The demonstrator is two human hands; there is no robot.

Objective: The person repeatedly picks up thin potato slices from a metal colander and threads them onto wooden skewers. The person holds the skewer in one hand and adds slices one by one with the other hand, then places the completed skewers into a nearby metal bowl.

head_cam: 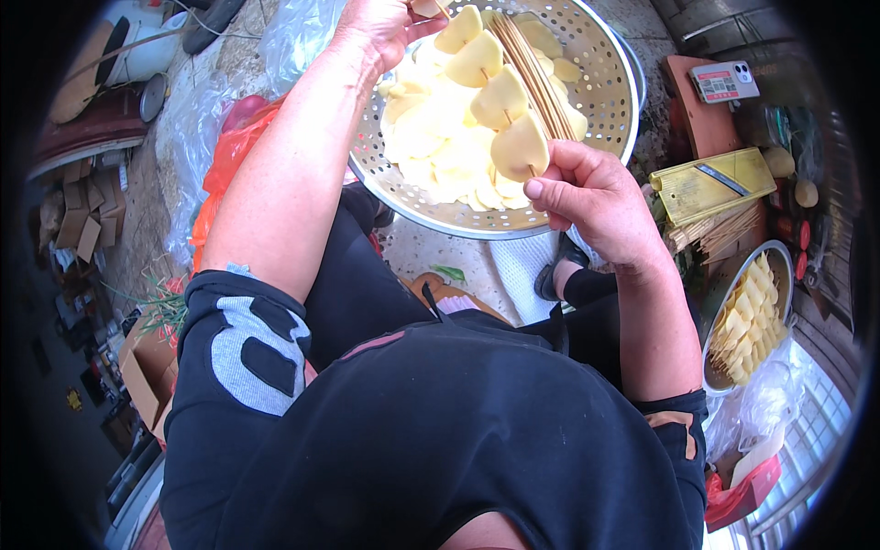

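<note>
In front of me a perforated metal colander (598,110) holds a heap of thin, pale-yellow slices (433,137), apparently potato. Above it runs a slanting bamboo skewer (507,117) threaded with several spaced slices. My right hand (598,199) pinches the skewer's lower end between thumb and fingers, just below the lowest slice (519,148). At the top edge, my left hand (385,34) grips another slice (430,7) at the skewer's upper end; part of that hand is cut off. A bundle of bare skewers (529,75) lies on the heap, beside the threaded one.
To the right are a phone (725,81) on a reddish board (694,117), a yellow mandoline slicer (715,185), loose skewers (732,230) and a metal bowl (711,344) of filled skewers (749,323). Plastic bags (237,161) and a cardboard box (148,357) lie left.
</note>
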